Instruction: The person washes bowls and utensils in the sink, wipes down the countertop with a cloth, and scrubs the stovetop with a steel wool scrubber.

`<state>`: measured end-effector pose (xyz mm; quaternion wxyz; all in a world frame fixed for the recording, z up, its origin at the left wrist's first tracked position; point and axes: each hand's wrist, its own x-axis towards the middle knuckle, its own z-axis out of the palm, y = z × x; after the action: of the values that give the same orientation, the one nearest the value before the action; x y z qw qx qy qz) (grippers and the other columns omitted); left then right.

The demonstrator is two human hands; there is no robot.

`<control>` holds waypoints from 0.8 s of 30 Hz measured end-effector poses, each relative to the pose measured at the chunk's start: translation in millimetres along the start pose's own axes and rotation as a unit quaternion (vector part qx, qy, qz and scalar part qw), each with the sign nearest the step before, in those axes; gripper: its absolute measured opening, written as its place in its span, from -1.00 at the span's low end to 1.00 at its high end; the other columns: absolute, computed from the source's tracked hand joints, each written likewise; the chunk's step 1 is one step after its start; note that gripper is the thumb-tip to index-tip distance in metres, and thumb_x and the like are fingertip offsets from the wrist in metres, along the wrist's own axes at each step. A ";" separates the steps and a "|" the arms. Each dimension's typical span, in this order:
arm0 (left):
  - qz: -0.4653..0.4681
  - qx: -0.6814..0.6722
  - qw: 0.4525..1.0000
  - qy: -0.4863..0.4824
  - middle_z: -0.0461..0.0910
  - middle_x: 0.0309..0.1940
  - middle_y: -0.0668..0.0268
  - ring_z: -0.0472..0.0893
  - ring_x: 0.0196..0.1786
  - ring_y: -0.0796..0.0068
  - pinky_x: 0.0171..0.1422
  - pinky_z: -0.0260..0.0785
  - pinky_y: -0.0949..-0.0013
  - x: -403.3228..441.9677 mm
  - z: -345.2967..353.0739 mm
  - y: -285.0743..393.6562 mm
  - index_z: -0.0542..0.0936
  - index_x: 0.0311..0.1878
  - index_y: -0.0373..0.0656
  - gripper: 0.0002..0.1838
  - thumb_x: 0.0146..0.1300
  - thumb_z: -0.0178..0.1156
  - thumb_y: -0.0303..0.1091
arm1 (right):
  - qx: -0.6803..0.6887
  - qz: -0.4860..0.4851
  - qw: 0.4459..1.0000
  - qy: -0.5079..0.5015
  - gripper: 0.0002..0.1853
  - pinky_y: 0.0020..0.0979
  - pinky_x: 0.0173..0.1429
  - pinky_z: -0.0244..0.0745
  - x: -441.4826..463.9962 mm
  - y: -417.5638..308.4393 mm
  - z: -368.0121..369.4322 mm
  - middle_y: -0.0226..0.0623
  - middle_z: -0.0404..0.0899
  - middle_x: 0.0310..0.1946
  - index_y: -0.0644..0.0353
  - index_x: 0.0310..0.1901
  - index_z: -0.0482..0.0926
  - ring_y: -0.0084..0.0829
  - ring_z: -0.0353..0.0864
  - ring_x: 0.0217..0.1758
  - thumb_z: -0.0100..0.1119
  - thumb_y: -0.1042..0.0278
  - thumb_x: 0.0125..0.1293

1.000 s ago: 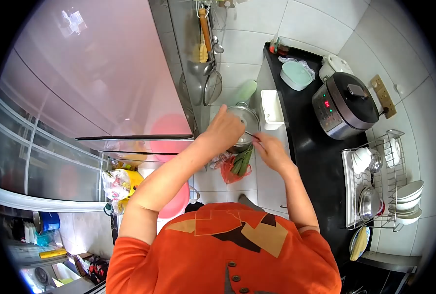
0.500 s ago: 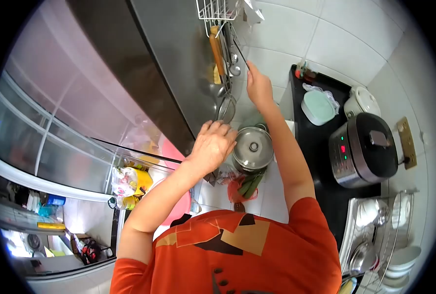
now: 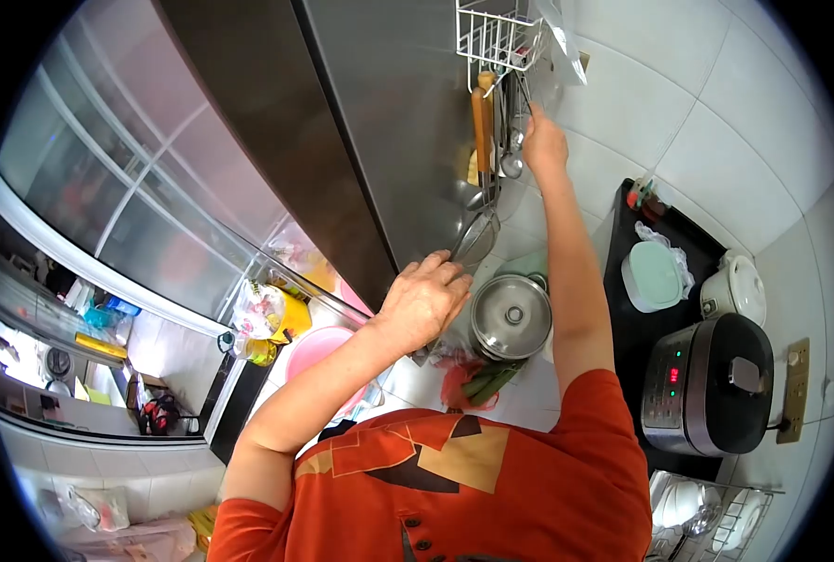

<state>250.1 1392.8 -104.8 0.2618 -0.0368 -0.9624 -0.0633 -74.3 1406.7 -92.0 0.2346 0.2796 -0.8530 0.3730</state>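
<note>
The right hand (image 3: 545, 142), at the upper middle of the frame, has its fingers closed on the lower end of a thin utensil (image 3: 525, 91), which slants up to the underside of the wire basket (image 3: 501, 39). Just beside it hang a wooden handle (image 3: 481, 126), a small ladle (image 3: 512, 161) and, lower, a strainer (image 3: 479, 240).

The left hand (image 3: 423, 298) is in the middle of the frame, back upward, fingers loosely bent, near the strainer and the edge of the fridge (image 3: 393, 112). Its palm is hidden, so I cannot tell whether it grasps anything.

Right of the left hand stands a pot with its lid (image 3: 512, 318) on. Below the pot are green stalks (image 3: 494, 382) in a red bag (image 3: 454, 386).

On the counter (image 3: 625, 351), at the right of the frame, are a mint box (image 3: 653, 278), a white pot (image 3: 735, 292) and a dark cooker (image 3: 707, 384) with a red display.
</note>
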 end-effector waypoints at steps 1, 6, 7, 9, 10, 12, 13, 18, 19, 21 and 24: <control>-0.002 0.007 1.000 0.000 0.63 -0.12 0.26 0.55 0.11 0.19 0.05 0.50 0.20 -0.6 -0.4 -0.4 0.67 -0.15 -0.19 -0.77 0.14 0.31 -0.34 | 0.002 -0.003 1.000 0.000 -0.65 0.02 -0.09 0.51 -0.2 0.0 -1.6 0.03 0.65 -0.28 -0.12 0.19 0.51 0.09 0.64 -0.20 -0.06 0.24 0.41; 0.005 0.024 1.000 0.018 0.63 -0.14 0.27 0.56 0.11 0.19 0.02 0.51 0.21 -2.5 -0.1 -5.6 0.67 -0.17 -0.18 -0.79 0.12 0.31 -0.34 | -0.001 -0.031 0.999 -0.037 -0.64 0.02 -0.04 0.51 7.6 7.7 0.0 0.00 0.65 -0.18 -0.10 0.20 0.50 0.09 0.63 -0.12 -0.05 0.23 0.41; 0.009 0.023 1.000 0.020 0.63 -0.14 0.27 0.56 0.10 0.19 0.02 0.51 0.22 -2.3 0.4 -5.3 0.67 -0.18 -0.17 -0.79 0.11 0.31 -0.34 | 0.004 -0.037 0.999 -0.037 -0.64 0.02 -0.04 0.51 9.8 11.7 0.5 0.00 0.65 -0.18 -0.10 0.20 0.50 0.09 0.63 -0.12 -0.05 0.23 0.41; 0.012 0.026 0.999 0.027 0.63 -0.15 0.27 0.57 0.10 0.19 0.00 0.51 0.22 -3.8 0.6 -6.2 0.67 -0.21 -0.17 -0.81 0.10 0.31 -0.34 | -0.002 -0.065 0.996 -0.060 -0.63 0.02 0.00 0.49 12.1 15.0 6.2 0.04 0.64 -0.17 -0.09 0.22 0.49 0.11 0.61 -0.07 -0.06 0.23 0.41; 0.013 0.026 0.999 0.031 0.63 -0.17 0.27 0.56 0.11 0.19 0.00 0.51 0.21 -4.9 1.0 -6.4 0.66 -0.22 -0.17 -0.81 0.11 0.31 -0.33 | 0.021 -0.069 0.996 -0.058 -0.62 0.01 0.02 0.48 13.4 26.4 17.2 0.06 0.63 -0.15 -0.06 0.23 0.48 0.12 0.60 -0.05 -0.07 0.24 0.41; 0.016 0.036 0.999 0.026 0.61 -0.16 0.27 0.54 0.12 0.16 0.00 0.51 0.21 -9.4 -0.4 -5.0 0.65 -0.19 -0.16 -0.77 0.07 0.30 -0.32 | 0.057 -0.065 0.993 -0.078 -0.61 0.01 0.08 0.44 3.0 21.2 19.9 0.16 0.59 -0.08 0.10 0.23 0.46 0.15 0.57 0.00 -0.06 0.32 0.39; 0.017 0.038 0.999 0.019 0.60 -0.15 0.27 0.53 0.13 0.16 -0.01 0.50 0.22 -12.9 -0.4 -5.9 0.63 -0.19 -0.16 -0.75 0.04 0.29 -0.31 | 0.059 -0.063 0.992 -0.090 -0.59 0.03 0.03 0.44 -1.6 25.4 26.7 0.21 0.58 -0.12 0.09 0.24 0.45 0.17 0.57 -0.05 -0.05 0.35 0.37; 0.021 0.029 0.999 0.010 0.55 -0.15 0.26 0.50 0.16 0.17 -0.04 0.46 0.24 -44.6 -4.5 -6.5 0.59 -0.19 -0.15 -0.75 0.05 0.24 -0.30 | 0.043 -0.128 0.988 0.071 -0.46 -0.18 0.12 0.42 -50.6 54.6 49.0 0.06 0.56 -0.03 0.25 0.33 0.34 -0.06 0.54 0.02 0.04 0.50 0.29; 0.019 0.015 1.000 0.007 0.54 -0.14 0.26 0.48 0.17 0.18 -0.01 0.44 0.24 -53.3 -9.8 -6.6 0.58 -0.16 -0.15 -0.74 0.07 0.23 -0.29 | 0.065 -0.076 0.994 0.050 -0.48 -0.24 0.02 0.46 -71.3 49.0 36.0 -0.03 0.59 -0.15 0.22 0.32 0.35 -0.15 0.58 -0.11 0.05 0.47 0.30; 0.012 -0.019 1.000 -0.013 0.51 -0.11 0.25 0.44 0.22 0.21 0.10 0.35 0.25 -78.0 -24.8 -9.0 0.56 -0.09 -0.14 -0.70 0.12 0.22 -0.26 | 0.105 -0.083 0.990 0.043 -0.53 -0.32 -0.18 0.50 -119.3 61.2 33.3 -0.17 0.57 -0.35 0.17 0.30 0.39 -0.32 0.58 -0.36 0.04 0.43 0.34; -0.002 -0.022 1.000 -0.008 0.51 -0.13 0.26 0.45 0.15 0.23 0.09 0.33 0.26 -133.8 -43.0 -21.1 0.56 -0.13 -0.14 -0.74 0.13 0.20 -0.26 | 0.214 -0.021 0.975 -0.055 -0.61 -0.49 -0.41 0.50 -224.8 36.6 14.8 -0.30 0.55 -0.41 0.20 0.26 0.41 -0.57 0.53 -0.48 -0.04 0.38 0.43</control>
<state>384.4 1360.8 -138.2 0.2535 -0.0408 -0.9628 -0.0848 63.9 1483.9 -256.4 0.1299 0.3612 -0.7588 0.5262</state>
